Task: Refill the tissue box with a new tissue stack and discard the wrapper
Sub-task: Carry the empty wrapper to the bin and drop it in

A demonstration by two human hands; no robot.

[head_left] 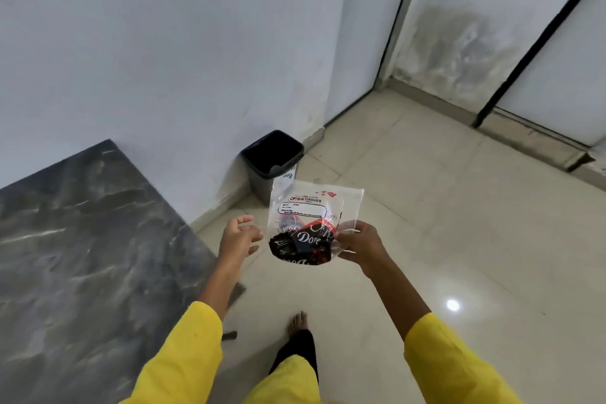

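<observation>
While the head view looks down over tiled floor, these things are seen:

Wrapper [310, 223]: a clear plastic sleeve printed "BIG TISSUES", held up in the air at centre, with dark crumpled packaging marked "Dove" seen in its lower part.
Right hand [355, 244]: closed on the wrapper's right edge, the plastic pinched between thumb and fingers.
Left hand [238, 234]: released, fingers spread and loosely curled, just left of the wrapper and not touching it.
Bin [272, 164]: a dark, lidless bin stood on the floor against the white wall, beyond the wrapper and slightly left; a pale scrap is seen at its near rim.
Counter [82, 239]: a dark marbled slab at the left, its corner near the left forearm.
Sleeves [436, 348]: yellow, on both arms.
Foot [296, 321]: bare, set on the tiles at near centre.
Tissue box: not seen in this view.
</observation>
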